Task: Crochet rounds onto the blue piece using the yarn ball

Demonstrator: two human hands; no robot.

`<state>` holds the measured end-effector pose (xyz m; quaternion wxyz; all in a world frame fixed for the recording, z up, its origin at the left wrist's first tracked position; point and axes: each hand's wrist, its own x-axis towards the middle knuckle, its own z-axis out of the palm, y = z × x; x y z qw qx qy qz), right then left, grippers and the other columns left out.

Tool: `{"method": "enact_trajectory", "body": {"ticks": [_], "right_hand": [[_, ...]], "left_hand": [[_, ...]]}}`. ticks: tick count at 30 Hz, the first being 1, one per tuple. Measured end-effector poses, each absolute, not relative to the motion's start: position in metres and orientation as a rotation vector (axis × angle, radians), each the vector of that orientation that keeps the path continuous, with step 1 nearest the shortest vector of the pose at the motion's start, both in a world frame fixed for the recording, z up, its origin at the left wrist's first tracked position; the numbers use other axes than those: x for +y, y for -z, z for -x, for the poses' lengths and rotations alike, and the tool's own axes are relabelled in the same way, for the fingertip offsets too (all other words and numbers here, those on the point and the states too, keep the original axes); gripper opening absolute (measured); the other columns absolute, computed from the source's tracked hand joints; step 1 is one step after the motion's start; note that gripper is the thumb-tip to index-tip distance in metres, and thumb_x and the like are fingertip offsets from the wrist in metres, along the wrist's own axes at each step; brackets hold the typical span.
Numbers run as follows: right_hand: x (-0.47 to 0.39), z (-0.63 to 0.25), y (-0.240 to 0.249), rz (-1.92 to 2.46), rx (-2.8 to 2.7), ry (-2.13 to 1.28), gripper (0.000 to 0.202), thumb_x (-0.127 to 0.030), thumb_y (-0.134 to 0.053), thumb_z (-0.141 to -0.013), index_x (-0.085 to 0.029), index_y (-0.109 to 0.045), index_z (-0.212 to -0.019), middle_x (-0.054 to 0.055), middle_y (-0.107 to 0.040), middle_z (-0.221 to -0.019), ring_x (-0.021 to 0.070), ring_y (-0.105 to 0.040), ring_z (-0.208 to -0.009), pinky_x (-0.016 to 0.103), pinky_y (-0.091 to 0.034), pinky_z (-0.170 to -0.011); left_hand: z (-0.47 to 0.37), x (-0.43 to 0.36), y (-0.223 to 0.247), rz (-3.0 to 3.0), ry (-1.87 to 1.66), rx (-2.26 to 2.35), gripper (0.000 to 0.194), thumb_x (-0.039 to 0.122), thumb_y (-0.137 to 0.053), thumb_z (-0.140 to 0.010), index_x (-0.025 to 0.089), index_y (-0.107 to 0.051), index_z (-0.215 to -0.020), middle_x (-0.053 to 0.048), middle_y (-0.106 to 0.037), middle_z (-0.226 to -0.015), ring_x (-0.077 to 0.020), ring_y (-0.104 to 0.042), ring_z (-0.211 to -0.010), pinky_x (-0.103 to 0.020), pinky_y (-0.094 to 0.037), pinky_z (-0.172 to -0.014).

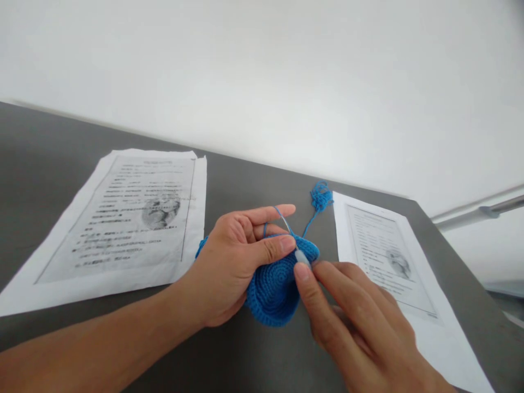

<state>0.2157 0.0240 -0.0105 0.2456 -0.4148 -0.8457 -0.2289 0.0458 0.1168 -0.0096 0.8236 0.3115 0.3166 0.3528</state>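
My left hand pinches the upper edge of a blue crochet piece, a round cup-like shape worked in spiral rows. Blue yarn loops over my outstretched left index finger and runs down to the piece. Between the thumb and fingers of my right hand is a crochet hook with a pale grip. Its tip meets the edge of the piece near my left thumb; the exact stitch is too small to make out.
A loose tangle of blue yarn lies behind the hands, joined by a strand to the piece. Printed sheets lie left and right on the dark grey table. More blue material shows behind my left wrist. A white wall rises beyond.
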Motion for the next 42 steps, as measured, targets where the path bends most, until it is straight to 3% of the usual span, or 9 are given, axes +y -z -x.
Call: {"method": "enact_trajectory", "body": {"ticks": [3, 12, 19, 27, 36, 42], "right_hand": [[0.022, -0.213, 0.015, 1.142, -2.302, 0.717, 0.025, -0.006, -0.049, -0.107, -0.004, -0.070, -0.120, 0.016, -0.079, -0.094, 0.0241, -0.074, -0.089, 0.031, -0.062, -0.067], [0.022, -0.222, 0.019, 1.112, -2.352, 0.703, 0.026, -0.005, -0.049, -0.107, -0.002, -0.069, -0.123, 0.016, -0.079, -0.098, 0.0244, -0.075, -0.092, 0.032, -0.064, -0.070], [0.019, -0.218, 0.016, 1.195, -2.319, 0.684, 0.025, -0.004, -0.055, -0.103, -0.006, -0.070, -0.122, 0.017, -0.081, -0.094, 0.0252, -0.078, -0.085, 0.032, -0.063, -0.059], [0.022, -0.203, 0.025, 1.251, -2.203, 0.667, 0.026, 0.002, -0.053, -0.102, 0.000, -0.069, -0.123, 0.017, -0.079, -0.095, 0.0212, -0.074, -0.078, 0.028, -0.056, -0.058], [0.021, -0.208, 0.026, 1.195, -2.216, 0.690, 0.026, 0.002, -0.055, -0.102, -0.005, -0.071, -0.120, 0.015, -0.079, -0.095, 0.0207, -0.073, -0.080, 0.029, -0.057, -0.060], [0.018, -0.207, 0.028, 1.263, -2.095, 0.592, 0.028, 0.000, -0.066, -0.098, -0.003, -0.072, -0.125, 0.013, -0.082, -0.100, 0.0212, -0.077, -0.086, 0.030, -0.065, -0.067]], "left_hand": [[-0.046, 0.119, 0.010, -0.730, -0.788, 0.693, 0.079, 0.024, -0.104, -0.067, 0.008, -0.073, -0.139, 0.002, -0.073, -0.068, -0.0069, -0.058, -0.055, -0.015, -0.046, -0.051], [-0.040, 0.122, 0.010, -0.941, -0.742, 0.734, 0.077, 0.024, -0.095, -0.078, 0.010, -0.067, -0.149, 0.004, -0.071, -0.067, -0.0049, -0.047, -0.050, -0.016, -0.035, -0.048], [-0.043, 0.123, 0.008, -0.732, -0.694, 0.652, 0.080, 0.020, -0.102, -0.069, 0.006, -0.070, -0.141, 0.005, -0.070, -0.066, -0.0048, -0.053, -0.054, -0.014, -0.042, -0.051], [-0.044, 0.121, 0.007, -0.799, -0.724, 0.753, 0.076, 0.018, -0.096, -0.074, 0.008, -0.069, -0.144, 0.002, -0.074, -0.068, -0.0062, -0.055, -0.053, -0.015, -0.041, -0.050], [-0.042, 0.126, 0.005, -0.656, -0.661, 0.650, 0.079, 0.014, -0.101, -0.067, 0.001, -0.070, -0.139, 0.003, -0.070, -0.062, -0.0065, -0.055, -0.053, -0.016, -0.045, -0.051], [-0.043, 0.122, 0.012, -0.907, -0.714, 0.713, 0.079, 0.025, -0.096, -0.078, 0.011, -0.067, -0.150, 0.003, -0.071, -0.068, -0.0065, -0.050, -0.053, -0.018, -0.036, -0.051]]}}
